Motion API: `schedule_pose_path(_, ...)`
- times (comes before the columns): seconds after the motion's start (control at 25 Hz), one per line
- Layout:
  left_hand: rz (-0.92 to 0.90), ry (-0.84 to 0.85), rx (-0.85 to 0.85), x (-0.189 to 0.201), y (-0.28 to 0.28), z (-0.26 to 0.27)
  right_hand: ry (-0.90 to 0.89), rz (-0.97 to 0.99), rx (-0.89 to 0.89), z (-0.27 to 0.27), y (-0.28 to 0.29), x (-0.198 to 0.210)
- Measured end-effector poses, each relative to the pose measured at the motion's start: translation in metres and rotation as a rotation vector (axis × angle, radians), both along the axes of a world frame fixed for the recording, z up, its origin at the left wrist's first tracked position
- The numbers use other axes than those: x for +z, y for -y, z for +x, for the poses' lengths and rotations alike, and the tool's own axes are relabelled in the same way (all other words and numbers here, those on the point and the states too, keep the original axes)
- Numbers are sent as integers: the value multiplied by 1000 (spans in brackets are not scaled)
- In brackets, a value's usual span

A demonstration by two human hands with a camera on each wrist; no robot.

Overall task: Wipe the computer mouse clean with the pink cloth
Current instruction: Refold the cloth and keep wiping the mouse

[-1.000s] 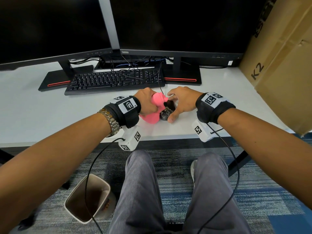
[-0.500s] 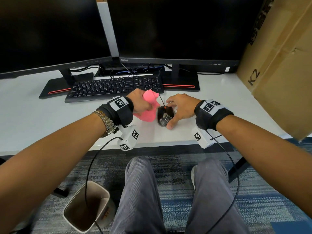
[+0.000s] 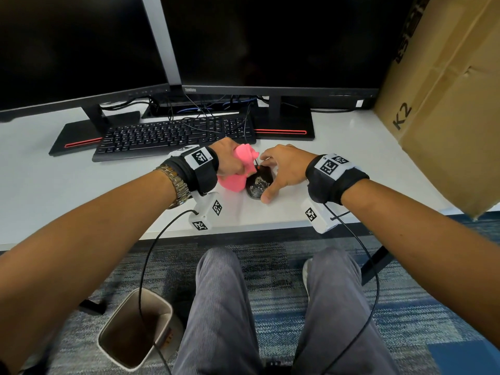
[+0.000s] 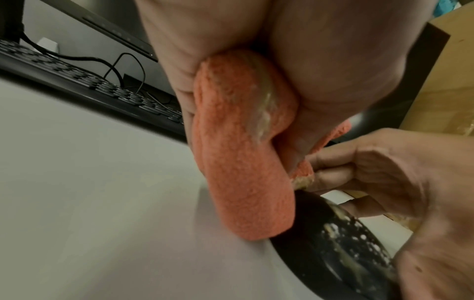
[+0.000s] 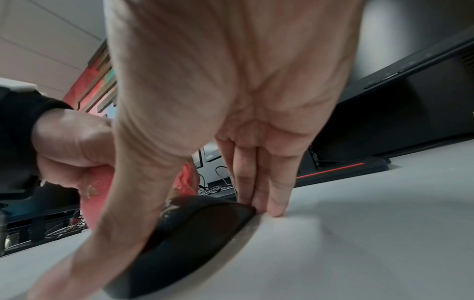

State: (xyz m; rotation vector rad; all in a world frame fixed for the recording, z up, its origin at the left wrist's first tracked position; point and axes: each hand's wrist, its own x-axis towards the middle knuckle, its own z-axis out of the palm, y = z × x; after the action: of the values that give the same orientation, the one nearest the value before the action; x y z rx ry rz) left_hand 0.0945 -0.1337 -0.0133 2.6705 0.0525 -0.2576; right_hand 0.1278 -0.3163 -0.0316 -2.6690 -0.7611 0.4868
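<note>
I see left hand (image 3: pixel 230 161) fist bunching soft pink cloth (image 3: pixel 238 169); right hand (image 3: pixel 284 169) fingers (image 5: pixel 259 182) and thumb pinching light, probably slick mouse (image 3: pixel 258 182) by its sides.

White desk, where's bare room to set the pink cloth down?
Bare white desk lies left of the left hand, before the black keyboard; also right of the right hand, toward the cardboard box. Crowded around the black mouse.

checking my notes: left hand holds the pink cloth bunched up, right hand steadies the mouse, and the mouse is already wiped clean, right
Not quite. The mouse is still soiled: the head and left wrist views show pale smears and specks on its black top. The rest stands: the left hand grips the bunched pink cloth, and the right hand steadies the mouse.
</note>
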Motion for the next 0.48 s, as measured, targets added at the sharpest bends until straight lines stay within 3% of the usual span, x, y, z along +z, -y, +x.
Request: schedule_pose_path(0.48,127,21,-120,3,8,8,31,7,-7,0,1,-2)
